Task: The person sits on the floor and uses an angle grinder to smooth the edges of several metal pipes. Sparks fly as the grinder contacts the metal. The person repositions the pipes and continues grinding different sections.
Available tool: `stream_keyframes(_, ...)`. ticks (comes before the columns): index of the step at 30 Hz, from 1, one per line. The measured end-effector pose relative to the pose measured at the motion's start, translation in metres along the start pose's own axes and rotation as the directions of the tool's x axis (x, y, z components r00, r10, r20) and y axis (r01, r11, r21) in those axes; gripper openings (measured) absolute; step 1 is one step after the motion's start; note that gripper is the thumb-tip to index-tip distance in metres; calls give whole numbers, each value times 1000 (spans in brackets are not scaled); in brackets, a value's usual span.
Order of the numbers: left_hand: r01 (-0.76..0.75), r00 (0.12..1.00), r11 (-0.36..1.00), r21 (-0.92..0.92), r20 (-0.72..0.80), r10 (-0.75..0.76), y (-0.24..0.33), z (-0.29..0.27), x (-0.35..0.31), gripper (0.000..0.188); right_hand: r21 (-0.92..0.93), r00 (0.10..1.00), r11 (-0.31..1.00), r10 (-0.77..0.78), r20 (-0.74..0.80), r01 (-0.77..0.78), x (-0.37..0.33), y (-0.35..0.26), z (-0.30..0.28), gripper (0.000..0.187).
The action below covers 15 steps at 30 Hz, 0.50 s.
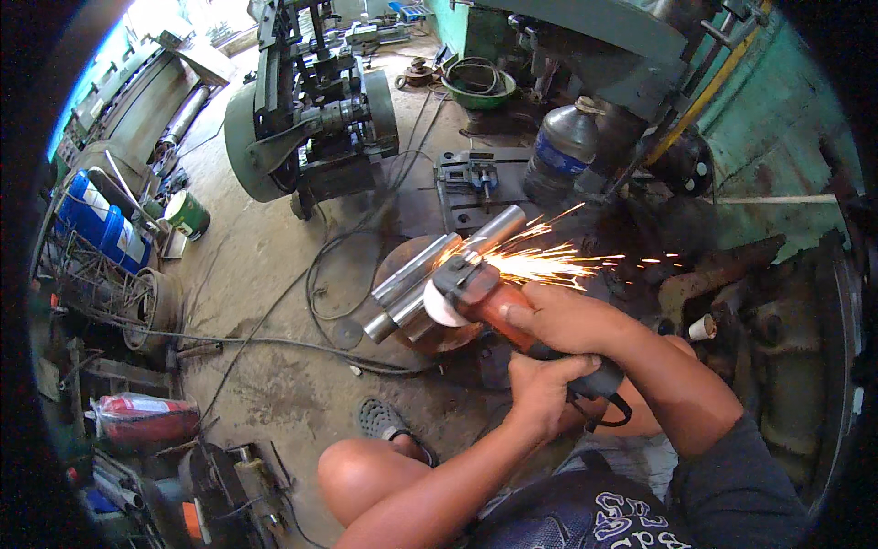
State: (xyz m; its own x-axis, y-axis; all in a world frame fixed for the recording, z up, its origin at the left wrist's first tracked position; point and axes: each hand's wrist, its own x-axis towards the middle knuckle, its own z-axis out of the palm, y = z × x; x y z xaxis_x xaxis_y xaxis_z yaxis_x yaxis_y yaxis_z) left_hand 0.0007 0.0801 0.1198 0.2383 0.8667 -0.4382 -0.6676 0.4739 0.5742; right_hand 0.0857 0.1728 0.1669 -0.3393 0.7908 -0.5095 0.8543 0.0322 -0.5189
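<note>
An orange angle grinder (498, 306) is in both my hands, its disc against shiny metal cylinders. My right hand (572, 317) wraps the orange body near the head. Behind it, my left hand (546, 389) closes round the dark rear part, close to the cord. Bright sparks (549, 261) spray rightward from the grinder head. One metal cylinder (416, 270) lies beside a longer metal shaft (500, 227), both slanting up to the right. Below them is a brownish round piece (457, 340), partly covered. The exact contact spot is hidden by glare and the grinder head.
Black cables (315, 274) cross the concrete floor. A vise (469, 174) and a large plastic bottle (560, 151) stand beyond the work, near a heavy wheeled machine (315, 119). A red bundle (146, 418) lies at left. Rusty metal parts (713, 279) are at right.
</note>
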Motion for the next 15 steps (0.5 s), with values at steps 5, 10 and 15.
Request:
stream_keyframes(5,-29,997,978,205,82,12,-15,-2,21,25,90,996,994,64,-63,-58,2,28,-2,52)
stream_keyframes(10,-138,982,978,160,147,114,-24,-3,31,25,115,990,990,95,-101,-84,1,41,1,54)
stream_keyframes(15,-97,989,984,150,122,79,-25,-8,25,27,130,993,991,38,-109,-23,3,41,9,57)
